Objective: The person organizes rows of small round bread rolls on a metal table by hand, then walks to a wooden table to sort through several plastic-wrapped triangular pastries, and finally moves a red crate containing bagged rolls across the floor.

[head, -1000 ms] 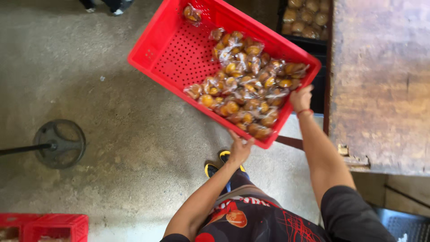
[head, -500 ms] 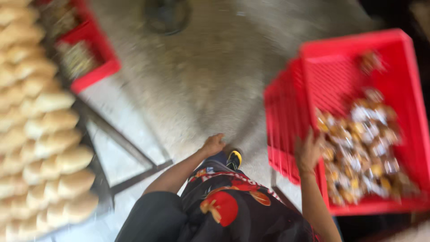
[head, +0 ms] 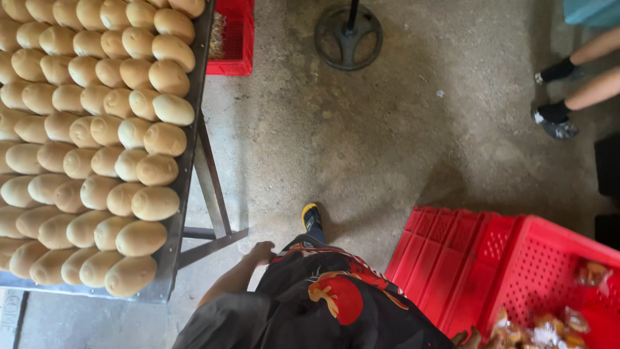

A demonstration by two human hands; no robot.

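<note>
The red crate (head: 555, 284) of wrapped pastries (head: 549, 329), held high in both hands one second ago, now sits low at the lower right of the frame on a stack of red crates (head: 439, 258). The left hand (head: 261, 252) has let go and hangs free at lower centre. The right hand (head: 468, 338) shows only at the bottom edge beside the crate. The tray of bread rolls (head: 84, 136) now fills the left side.

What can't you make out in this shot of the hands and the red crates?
Head view:
- Right hand: mostly cut off by the bottom edge; grip unclear.
- Left hand: fingers curled away, so contents can't be told.
- Packets in the red crate: blurred, cut off.
- Second red crate: cropped by the top edge, partly behind the tray of buns.
</note>
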